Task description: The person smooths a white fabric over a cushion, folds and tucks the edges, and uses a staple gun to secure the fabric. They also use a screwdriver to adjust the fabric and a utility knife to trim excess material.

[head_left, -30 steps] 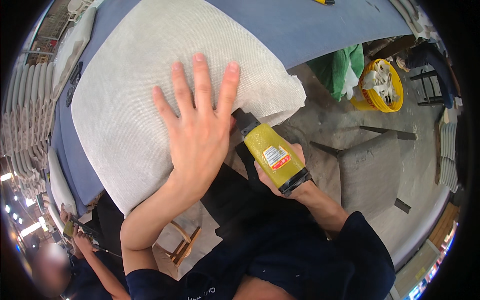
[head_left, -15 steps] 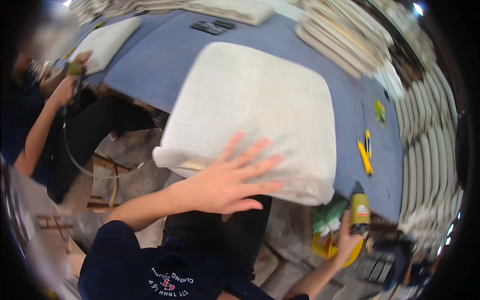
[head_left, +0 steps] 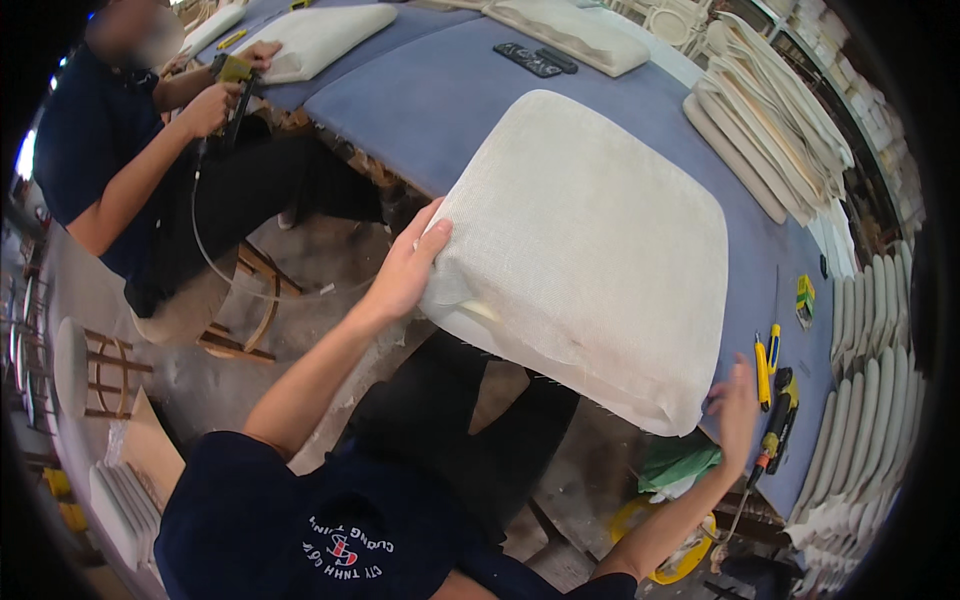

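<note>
A pale, fabric-covered seat cushion lies at the near edge of the blue-topped table, tilted, its front corner sticking out above my legs. My left hand is closed on the cushion's left edge, thumb on top, the other fingers partly hidden underneath. Folded fabric shows along the near side. Just beyond the right front corner, my right hand is held up with its fingers apart and nothing in it. Close to that hand, a green-and-black staple gun with a hose rests on the table.
Two yellow cutters and a small green-yellow box lie on the right. Stacked cushion covers stand at the back right. A co-worker on the left staples another cushion. A yellow basin sits below.
My right hand has put the staple gun down on the table and come up beside the cushion. My left hand went from lying flat on top to gripping the left edge; the cushion appears turned.
</note>
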Motion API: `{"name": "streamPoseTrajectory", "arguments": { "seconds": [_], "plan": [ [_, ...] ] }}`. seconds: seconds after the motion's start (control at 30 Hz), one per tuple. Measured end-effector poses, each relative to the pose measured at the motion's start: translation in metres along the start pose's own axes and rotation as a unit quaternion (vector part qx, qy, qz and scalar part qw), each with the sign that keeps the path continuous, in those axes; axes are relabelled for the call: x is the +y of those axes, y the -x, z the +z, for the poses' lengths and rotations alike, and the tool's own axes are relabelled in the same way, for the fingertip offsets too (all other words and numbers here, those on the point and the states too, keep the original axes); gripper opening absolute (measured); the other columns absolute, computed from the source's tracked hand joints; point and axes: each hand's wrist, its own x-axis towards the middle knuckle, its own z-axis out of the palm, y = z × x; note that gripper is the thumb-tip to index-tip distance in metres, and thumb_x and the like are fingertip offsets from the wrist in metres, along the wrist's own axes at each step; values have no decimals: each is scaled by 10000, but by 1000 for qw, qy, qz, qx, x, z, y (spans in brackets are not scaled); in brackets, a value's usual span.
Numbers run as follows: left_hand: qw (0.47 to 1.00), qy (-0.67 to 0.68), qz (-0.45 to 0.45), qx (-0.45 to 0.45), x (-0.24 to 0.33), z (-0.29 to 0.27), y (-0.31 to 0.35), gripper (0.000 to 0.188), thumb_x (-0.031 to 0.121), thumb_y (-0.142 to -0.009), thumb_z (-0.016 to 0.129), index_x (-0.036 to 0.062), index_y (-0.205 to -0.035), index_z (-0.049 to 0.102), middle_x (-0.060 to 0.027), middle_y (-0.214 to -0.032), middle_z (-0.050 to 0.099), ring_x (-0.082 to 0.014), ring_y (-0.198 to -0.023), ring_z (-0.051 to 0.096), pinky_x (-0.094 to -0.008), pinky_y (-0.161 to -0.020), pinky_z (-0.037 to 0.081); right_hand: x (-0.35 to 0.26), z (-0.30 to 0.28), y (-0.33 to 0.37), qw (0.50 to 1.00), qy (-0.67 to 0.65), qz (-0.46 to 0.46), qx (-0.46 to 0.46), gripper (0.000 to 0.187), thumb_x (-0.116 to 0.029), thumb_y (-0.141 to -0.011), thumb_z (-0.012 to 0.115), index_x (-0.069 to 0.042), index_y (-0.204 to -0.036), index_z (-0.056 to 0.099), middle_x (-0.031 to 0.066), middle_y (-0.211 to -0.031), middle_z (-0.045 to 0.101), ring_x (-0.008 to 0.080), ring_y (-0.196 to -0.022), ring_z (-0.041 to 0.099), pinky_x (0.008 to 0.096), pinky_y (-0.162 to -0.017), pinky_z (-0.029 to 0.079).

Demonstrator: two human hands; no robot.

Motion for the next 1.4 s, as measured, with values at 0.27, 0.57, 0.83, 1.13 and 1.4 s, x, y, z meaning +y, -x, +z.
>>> {"name": "streamPoseTrajectory", "arguments": {
  "seconds": [0.27, 0.57, 0.83, 1.13, 1.4],
  "plan": [
    [966, -241, 91, -31, 81, 99, 7, 726, 419, -1085, 575, -97, -1565, 400, -249, -891, 712, -411, -844, 733, -445, -792, 569, 31, -27, 2, 983, 52, -29, 176, 506, -418, -1111, 586, -26, -1425, 645, 207, -1324, 695, 272, -1204, 658, 393, -1023, 490],
    [897, -314, 281, -134, 37, 105, -5, 704, 241, -884, 833, 59, -1515, 579, -135, -961, 695, -323, -853, 705, -404, -746, 566, -21, 24, 130, 899, -17, -257, 355, 233, -170, -1073, 585, -15, -1183, 720, 168, -1421, 618, 289, -1301, 584, 416, -1084, 458],
    [939, -192, 267, -101, 6, 129, -2, 661, -128, -857, 588, 79, -1482, 651, -141, -925, 664, -235, -791, 648, -286, -767, 519, -2, 140, 177, 948, -228, -6, 221, 150, -90, -1051, 629, -22, -1065, 762, 110, -1298, 677, 216, -1180, 634, 342, -994, 497],
    [912, -207, 323, -147, 12, 128, -3, 618, -124, -761, 704, 140, -1313, 791, -81, -913, 606, -213, -825, 588, -297, -740, 481, -40, 152, 141, 871, -491, 7, 3, 350, -266, -1143, 518, 0, -1321, 660, 108, -1086, 762, 150, -909, 699, 281, -861, 522],
    [828, -251, 477, -151, -10, 105, -15, 433, 48, -745, 820, 198, -1150, 859, -69, -1396, 717, -363, -1346, 571, -428, -940, 523, -57, 180, 103, 777, -619, 24, -113, 503, -452, -1156, 452, 16, -1271, 596, 173, -985, 751, 202, -735, 707, 319, -702, 564]
  ]
}}
